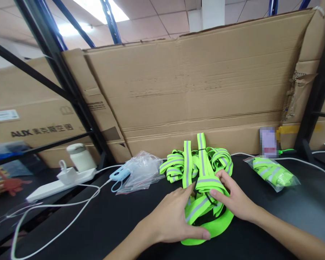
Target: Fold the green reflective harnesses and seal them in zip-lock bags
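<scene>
**Both hands down on a bundle of neon reflective straps**

We're at a black table (pixel 103 220), and both hands are on the bundle of straps (pixel 206 202) at centre front, neon yellow-green with grey reflective stripes. The left hand (pixel 173 216) lies flat over the near side of it, fingers together and stretched across the loops, thumb along the lower edge. The right hand (pixel 233 198) presses in from the other side, fingers curled onto the folded top band, thumb pinching at a thin black tie. Two strap ends stand up from the bundle against the big cardboard sheet (pixel 195 83) behind.

Just beyond lies a looser heap of straps (pixel 178 164), touching the bundle. To the right, well apart, a bagged strap set (pixel 272 173) lies in clear plastic. To the left sits an empty clear bag (pixel 141 171), a light-blue gadget (pixel 119 174) on a white cable, and a white power strip (pixel 62 182) with a charger plugged in.

Readable writing? A carton (pixel 29 119) at far left reads "AUX" beside characters too blurred to make out.
</scene>
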A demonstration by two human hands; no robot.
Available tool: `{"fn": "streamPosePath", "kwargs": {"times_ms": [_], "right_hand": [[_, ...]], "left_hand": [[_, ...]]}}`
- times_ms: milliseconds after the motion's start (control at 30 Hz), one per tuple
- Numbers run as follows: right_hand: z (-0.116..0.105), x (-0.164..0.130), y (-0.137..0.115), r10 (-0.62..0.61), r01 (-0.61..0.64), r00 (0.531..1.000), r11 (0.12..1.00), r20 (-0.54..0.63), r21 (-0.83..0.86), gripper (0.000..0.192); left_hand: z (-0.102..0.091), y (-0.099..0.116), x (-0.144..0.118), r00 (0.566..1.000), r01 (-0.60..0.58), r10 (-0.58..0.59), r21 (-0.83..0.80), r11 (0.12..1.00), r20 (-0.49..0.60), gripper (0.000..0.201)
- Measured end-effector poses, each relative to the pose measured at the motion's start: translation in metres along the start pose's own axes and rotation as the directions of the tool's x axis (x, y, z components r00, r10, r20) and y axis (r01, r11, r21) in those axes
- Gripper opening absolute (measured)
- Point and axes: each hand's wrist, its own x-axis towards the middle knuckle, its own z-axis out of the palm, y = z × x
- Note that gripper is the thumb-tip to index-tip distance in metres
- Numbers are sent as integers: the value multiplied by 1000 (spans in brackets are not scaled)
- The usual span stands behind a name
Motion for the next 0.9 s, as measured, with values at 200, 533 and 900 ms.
{"fn": "streamPosePath", "kwargs": {"times_ms": [200,533,900], "right_hand": [[0,1,0,71,-60,992,992,-101,109,38],[-6,8,9,169,-151,977,978,-130,142,63],[-16,13,4,213,-155,969,921,-129,357,69]], "left_hand": [[0,2,0,999,-38,36,-56,998,-27,51],[5,-15,-8,968,-31,-120,-578,815,-221,39],[11,-30,-20,745,-88,-543,-864,495,-387,50]]}}
